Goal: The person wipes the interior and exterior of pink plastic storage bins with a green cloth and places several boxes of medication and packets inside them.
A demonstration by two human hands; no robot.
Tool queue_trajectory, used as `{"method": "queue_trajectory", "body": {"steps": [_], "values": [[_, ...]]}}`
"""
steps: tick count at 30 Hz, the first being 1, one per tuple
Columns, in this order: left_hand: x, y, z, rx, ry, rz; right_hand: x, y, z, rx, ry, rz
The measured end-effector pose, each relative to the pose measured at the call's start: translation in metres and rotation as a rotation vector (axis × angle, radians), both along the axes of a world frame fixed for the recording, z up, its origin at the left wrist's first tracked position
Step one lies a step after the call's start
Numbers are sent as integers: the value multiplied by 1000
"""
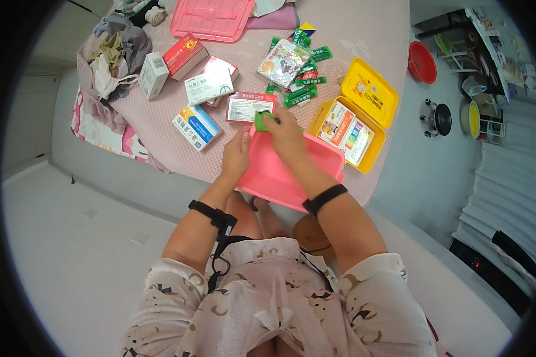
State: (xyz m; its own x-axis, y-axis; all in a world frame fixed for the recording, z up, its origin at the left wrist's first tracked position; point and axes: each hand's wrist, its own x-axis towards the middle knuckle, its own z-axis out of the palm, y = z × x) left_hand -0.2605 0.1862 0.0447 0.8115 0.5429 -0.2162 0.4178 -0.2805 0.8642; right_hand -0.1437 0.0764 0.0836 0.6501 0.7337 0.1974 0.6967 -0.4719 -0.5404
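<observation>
A pink plastic box (268, 172) without its lid is tilted at the bed's near edge, in front of my body. My left hand (237, 156) grips its left rim near the far corner, fingers closed. At that same corner my right hand (287, 135) reaches over the box and presses a small green cloth or sponge (264, 121) to the rim; its exact kind is hard to tell. Just beyond the corner lies a red-and-white medicine box (249, 107). Right of the pink box, a yellow box (380, 156) stands with its lid raised, holding white-and-orange cartons (346, 132).
On the pink quilt (155, 128) lie a blue-and-white carton (197, 128), a white carton (153, 75), a red carton (185, 56), green sachets (302, 95) and a clear packet (284, 62). A pink lid (211, 18) lies at the far side, clothes (116, 53) at left.
</observation>
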Motion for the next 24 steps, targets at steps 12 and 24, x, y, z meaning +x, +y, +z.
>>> {"method": "queue_trajectory", "body": {"steps": [12,24], "values": [[-1,5,-7,-649,-116,72,-15,5,-4,59,28,-151],[-2,3,3,-736,22,60,-119,-38,-9,-9,491,193]]}}
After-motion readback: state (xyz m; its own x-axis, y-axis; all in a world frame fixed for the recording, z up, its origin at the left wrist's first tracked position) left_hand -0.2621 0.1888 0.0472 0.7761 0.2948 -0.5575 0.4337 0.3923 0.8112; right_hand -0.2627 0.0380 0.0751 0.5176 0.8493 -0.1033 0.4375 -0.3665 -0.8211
